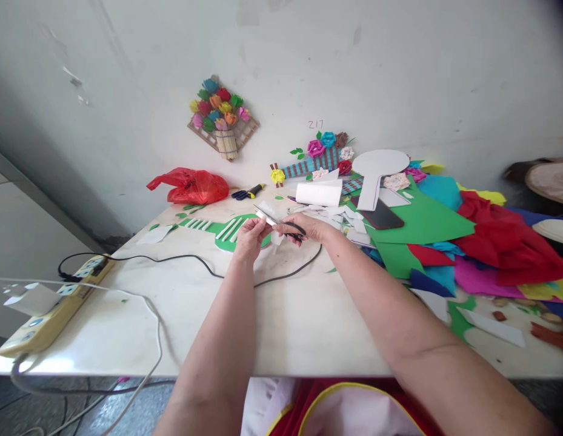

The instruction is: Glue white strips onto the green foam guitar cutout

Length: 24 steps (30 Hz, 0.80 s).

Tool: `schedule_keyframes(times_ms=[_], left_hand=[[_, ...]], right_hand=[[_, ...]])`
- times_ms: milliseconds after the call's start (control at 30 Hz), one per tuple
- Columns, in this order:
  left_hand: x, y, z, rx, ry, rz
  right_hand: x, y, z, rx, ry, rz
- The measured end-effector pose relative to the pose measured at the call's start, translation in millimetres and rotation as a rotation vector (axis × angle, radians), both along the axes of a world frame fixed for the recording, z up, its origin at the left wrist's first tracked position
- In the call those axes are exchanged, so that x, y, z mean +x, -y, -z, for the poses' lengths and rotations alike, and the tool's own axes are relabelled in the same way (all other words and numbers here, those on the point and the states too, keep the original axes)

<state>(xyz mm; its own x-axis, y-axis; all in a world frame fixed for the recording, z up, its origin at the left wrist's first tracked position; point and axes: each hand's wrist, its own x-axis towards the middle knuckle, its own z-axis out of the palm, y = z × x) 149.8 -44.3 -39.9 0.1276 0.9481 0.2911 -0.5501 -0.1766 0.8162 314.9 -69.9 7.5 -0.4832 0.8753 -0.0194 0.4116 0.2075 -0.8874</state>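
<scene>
My left hand [250,238] is closed, pinching a small white strip of paper [265,217] between thumb and fingers. Wrapped round the black handles of a pair of scissors [296,229] is my right hand [308,226]. The blades point left and lie right at the paper strip; whether they are apart I cannot tell. Under and behind my left hand lies a green guitar-shaped cutout [224,237] with white strips across it, partly hidden by the hand. Thin whitish scraps sit on the table just beneath the scissors.
A black cable [185,257] crosses the table to a power strip [58,303] at left. At the back are a red plastic bag [197,186] and pliers [249,192]. White scraps, a phone [382,213] and a pile of coloured paper [445,224] cover the right side.
</scene>
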Motion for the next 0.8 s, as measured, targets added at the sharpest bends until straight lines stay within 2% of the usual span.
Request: schedule_keyframes(times_ms=[333,800], left_hand=[[-2,-3,2.4,0.008,-0.019,0.012],[-2,-2,2.7,0.039,-0.038,0.074]], right_hand=[[0,-11,9.8,0.028,-0.095,-0.028],[2,0,-2.2,-0.012,0.018,-0.01]])
